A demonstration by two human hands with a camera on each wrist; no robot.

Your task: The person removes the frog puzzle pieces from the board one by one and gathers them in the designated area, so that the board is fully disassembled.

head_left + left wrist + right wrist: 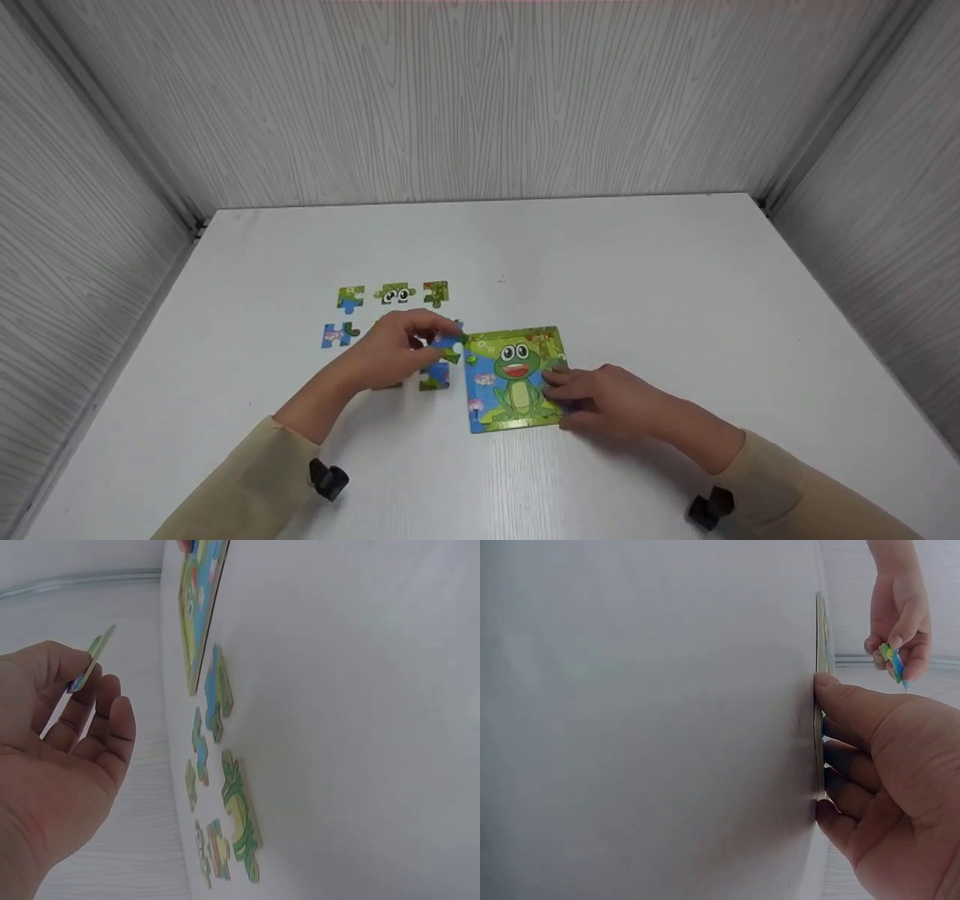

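Note:
My left hand (386,349) pinches a small jigsaw piece (96,660), blue and green, between thumb and fingertips. It is raised off the tabletop, by the left edge of a square puzzle tray (517,426) printed with a green frog. On the tray's right side rests my right hand (615,397), its fingers over the surface and the thumb at the near right corner. In the right wrist view the tray's thin edge shows under those fingers. Beneath and beside the left hand lie more pieces, among them a blue-and-green one (435,376); the hand hides some of them.
Loose pieces lie left of the tray: one with two eyes (396,293), a green one (436,293), a green-and-blue one (350,298) and a blue-and-pink one (337,334). The white table (675,262) ends at a pale wood-grain panel (480,97), with side panels left and right.

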